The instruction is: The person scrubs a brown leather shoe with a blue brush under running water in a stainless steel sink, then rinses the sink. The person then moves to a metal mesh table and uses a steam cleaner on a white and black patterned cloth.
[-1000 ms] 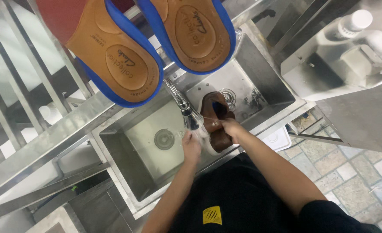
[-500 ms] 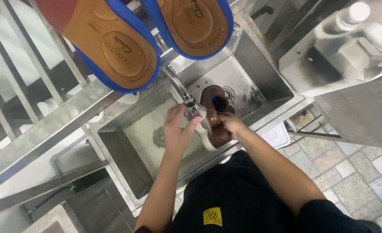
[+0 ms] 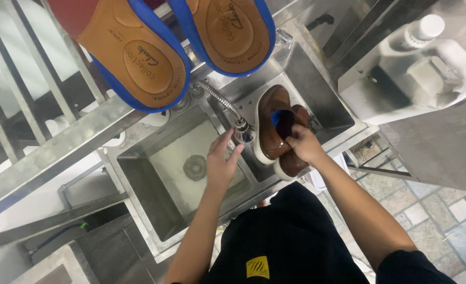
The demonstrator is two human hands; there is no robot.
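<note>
— What are the hands doing right now?

— The left hand [image 3: 221, 164] is half open, fingertips up against the spray head of the flexible faucet hose [image 3: 242, 131], touching it rather than clamping it. The right hand [image 3: 302, 144] is closed on a brown shoe [image 3: 271, 122], thumb over the top beside a dark blue insole showing in the opening.

— So which step would you call it?

— Rinsing, I'd judge: shoe held over the right basin of the steel sink [image 3: 317, 100], spray head just at its 9 o'clock. I can't tell if water is running.

— Where's the shoe relative to the hands?

— In the right hand's grip, at about 2 o'clock from the left hand, near it but apart. A second brown shoe [image 3: 295, 163] lies under it, partly hidden by the hand.

— What does the next move call for?

— Probably a firmer hold on the spray head, aimed at the shoe, with the shoe kept steady above the basin.

— And around them?

— The left basin with its round drain [image 3: 195, 167] lies at 8 o'clock from the left hand. Up at 12 o'clock, two blue-edged tan shoe soles [image 3: 138, 58] rest on a metal rack. At 2 o'clock, a white jug [image 3: 427, 58].
</note>
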